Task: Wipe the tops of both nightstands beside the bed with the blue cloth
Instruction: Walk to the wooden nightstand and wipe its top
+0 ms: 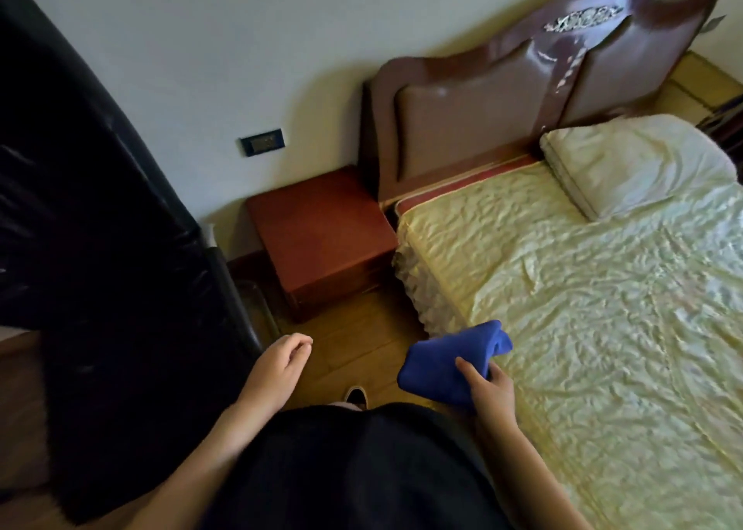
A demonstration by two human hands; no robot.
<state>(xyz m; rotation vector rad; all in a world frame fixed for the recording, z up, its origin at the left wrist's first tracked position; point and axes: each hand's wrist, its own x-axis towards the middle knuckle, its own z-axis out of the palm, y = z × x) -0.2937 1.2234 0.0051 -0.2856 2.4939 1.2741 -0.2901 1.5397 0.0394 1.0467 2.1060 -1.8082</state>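
Presently, entry one: nightstand [321, 228], red-brown wood, standing between the wall and the bed [563, 288], just beside the headboard [502, 119]. Its top surface is bare and dry-looking, with no streak or sheen to mark a wipe; judged not yet wiped.

Entry two: second nightstand, not in view; state unknown. Both tops therefore appear left to do, and the task looks to be at its very start.

Entry three: cloth [450, 360], deep blue, soft, bunched into a loose fold, one end standing up. Held in the air over the floor [362, 340] at the bed's edge, well apart from the nightstand.

Entry four: right hand [488, 384], fingers closed round the cloth's lower part, thumb lying across it.

Entry five: left hand [281, 364], fingers loosely curled, holding nothing, hanging over the floor near a dark wrapped object [100, 248].
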